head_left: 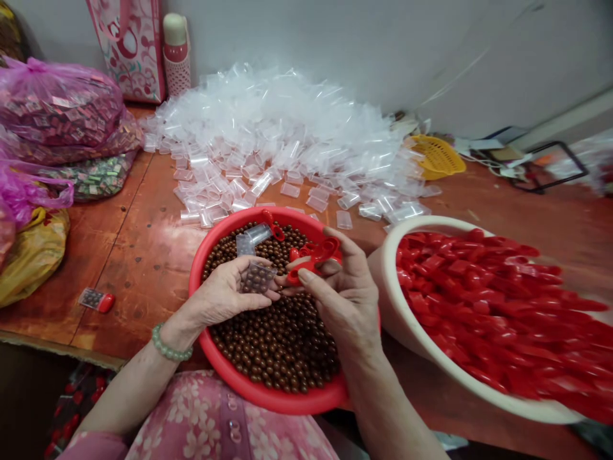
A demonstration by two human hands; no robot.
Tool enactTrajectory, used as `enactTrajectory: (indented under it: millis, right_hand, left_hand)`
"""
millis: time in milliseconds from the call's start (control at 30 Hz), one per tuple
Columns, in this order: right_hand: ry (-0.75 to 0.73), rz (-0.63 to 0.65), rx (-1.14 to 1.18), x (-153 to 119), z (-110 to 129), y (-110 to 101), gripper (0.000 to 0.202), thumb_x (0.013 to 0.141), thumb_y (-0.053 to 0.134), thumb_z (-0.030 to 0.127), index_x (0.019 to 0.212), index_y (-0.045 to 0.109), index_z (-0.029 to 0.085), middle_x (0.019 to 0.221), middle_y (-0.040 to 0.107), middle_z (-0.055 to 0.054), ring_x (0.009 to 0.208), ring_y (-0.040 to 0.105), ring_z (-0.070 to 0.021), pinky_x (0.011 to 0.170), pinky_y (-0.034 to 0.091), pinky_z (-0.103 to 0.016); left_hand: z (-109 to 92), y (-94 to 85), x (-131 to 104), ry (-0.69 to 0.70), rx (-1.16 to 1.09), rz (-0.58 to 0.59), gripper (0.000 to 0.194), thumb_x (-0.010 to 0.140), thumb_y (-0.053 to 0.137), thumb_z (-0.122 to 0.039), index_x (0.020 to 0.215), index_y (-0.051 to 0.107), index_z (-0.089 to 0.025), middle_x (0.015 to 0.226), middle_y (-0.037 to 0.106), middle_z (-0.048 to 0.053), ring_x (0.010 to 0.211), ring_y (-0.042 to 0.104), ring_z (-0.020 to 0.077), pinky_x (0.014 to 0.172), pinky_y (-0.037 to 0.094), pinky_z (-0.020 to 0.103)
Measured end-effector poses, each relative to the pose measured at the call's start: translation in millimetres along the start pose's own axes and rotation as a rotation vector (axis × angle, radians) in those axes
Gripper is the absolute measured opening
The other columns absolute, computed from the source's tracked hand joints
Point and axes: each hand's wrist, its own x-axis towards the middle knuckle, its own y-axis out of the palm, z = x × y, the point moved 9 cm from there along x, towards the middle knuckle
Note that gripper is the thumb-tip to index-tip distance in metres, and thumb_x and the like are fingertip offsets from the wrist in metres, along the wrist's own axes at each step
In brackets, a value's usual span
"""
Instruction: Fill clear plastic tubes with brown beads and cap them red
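My left hand [227, 285] is closed around a clear tube [258, 277] filled with brown balls, above the red basin [197, 281]. Beside it, my right hand [342, 291] pinches a red cap [311, 265] close to the tube's end; whether cap and tube touch is unclear. Brown balls [278, 342] fill much of the basin. Clear tubes [253, 239] and a loose red cap [272, 226] lie on the balls towards the back, and further red caps sit partly behind my right hand.
A white basin [397, 300] heaped with red caps stands at the right. Behind lies a big pile of clear tubes [287, 140]. One filled, capped tube [96, 299] rests on the table at left, near plastic bags [62, 115]. A yellow basket [435, 157] stands at back right.
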Motion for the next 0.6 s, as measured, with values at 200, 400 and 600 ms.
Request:
enactTrajectory:
  millis: [200,400,600]
  right_hand:
    - [0.0,-0.048,0.011,1.1,-4.6,-2.5,0.032,0.085,0.067,0.035,0.114,0.058,0.027,0.096,0.068,-0.002,0.065,0.071,-0.0159,0.059,0.064,-0.032]
    - [-0.139,-0.122,-0.092,-1.1,-0.2,-4.8,0.018,0.083,0.069,0.029,0.101,0.065,0.025,0.097,0.071,-0.003,0.072,0.072,-0.0169,0.062,0.063,-0.032]
    - [-0.221,-0.115,-0.169,-4.1,-1.8,-6.9,0.015,0.081,0.072,0.025,0.096,0.068,0.025,0.095,0.072,-0.003,0.082,0.07,-0.017,0.069,0.061,-0.029]
  left_hand:
    - [2.0,-2.9,3.7,-0.003,0.047,-0.063,0.046,0.062,0.079,-0.006,0.102,0.058,-0.015,0.089,0.072,0.001,0.083,0.069,0.0124,0.089,0.05,0.033]
    - [3.7,-3.0,6.3,-0.016,0.03,-0.084,0.04,0.063,0.077,-0.008,0.097,0.058,-0.014,0.088,0.073,0.003,0.084,0.069,0.0147,0.089,0.051,0.035]
    - [-0.5,-3.1,6.4,0.013,0.075,-0.091,0.038,0.063,0.076,-0.01,0.096,0.058,-0.013,0.088,0.07,0.002,0.081,0.066,0.0127,0.084,0.049,0.031]
